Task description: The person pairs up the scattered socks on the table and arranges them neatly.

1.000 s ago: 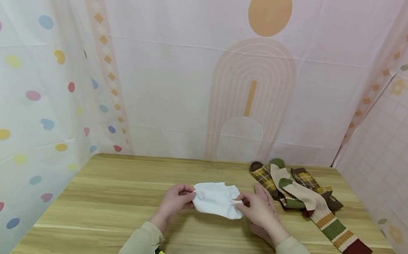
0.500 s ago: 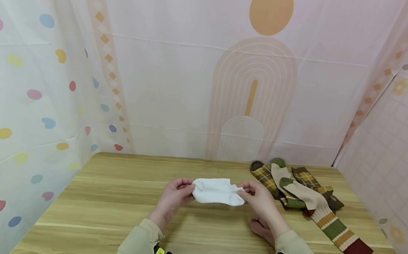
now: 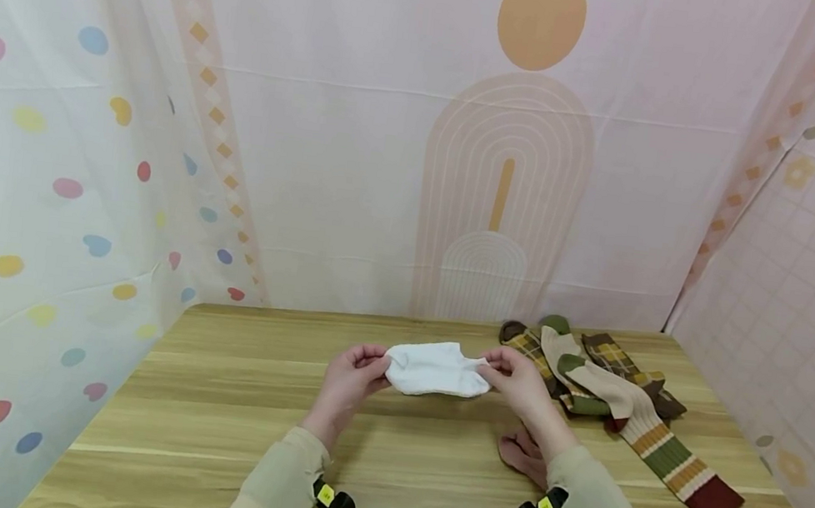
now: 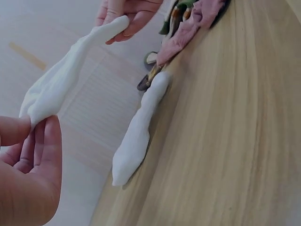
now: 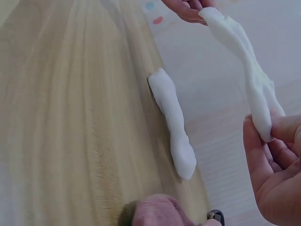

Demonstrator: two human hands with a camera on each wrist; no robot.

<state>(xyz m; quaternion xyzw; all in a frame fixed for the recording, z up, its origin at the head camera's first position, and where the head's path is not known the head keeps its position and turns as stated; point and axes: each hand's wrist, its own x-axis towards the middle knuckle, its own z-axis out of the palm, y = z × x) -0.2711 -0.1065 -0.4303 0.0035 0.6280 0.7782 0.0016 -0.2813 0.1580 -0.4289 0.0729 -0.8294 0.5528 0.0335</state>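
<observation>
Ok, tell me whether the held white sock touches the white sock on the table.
Apart. The left wrist view shows a strip of curtain between the held sock and the other sock lying on the table.

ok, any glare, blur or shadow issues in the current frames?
Head: fairly even light, no strong glare, soft shadows on the tabletop; left wrist: hazy, the backdrop washed out behind the held white sock; right wrist: also hazy, dark shadow beside the pink cloth.
</observation>
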